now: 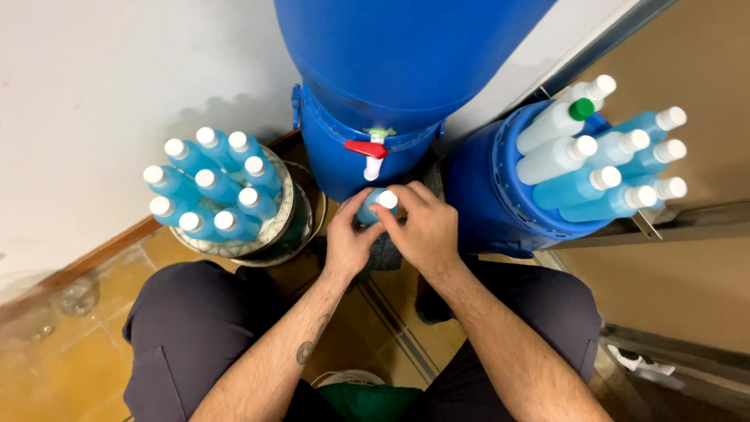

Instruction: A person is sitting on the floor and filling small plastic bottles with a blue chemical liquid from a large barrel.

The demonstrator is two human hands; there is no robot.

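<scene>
**Capping under the tap**

Your left hand (349,244) wraps the small blue bottle (369,209) below the red tap (367,149) (steadying it), while your right hand (426,230) pinches its white cap (387,199); capped bottles (212,191) wait alongside.

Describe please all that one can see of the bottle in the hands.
The bottle is small, of clear plastic by its look, filled with light blue liquid and closed by a white cap. It is held just under the red and white tap of the big blue drum, not touching it. The left hand grips its body; the fingers of the right hand sit at the cap. Most of the body is hidden by the hands, so its full shape and any label cannot be told.
</scene>
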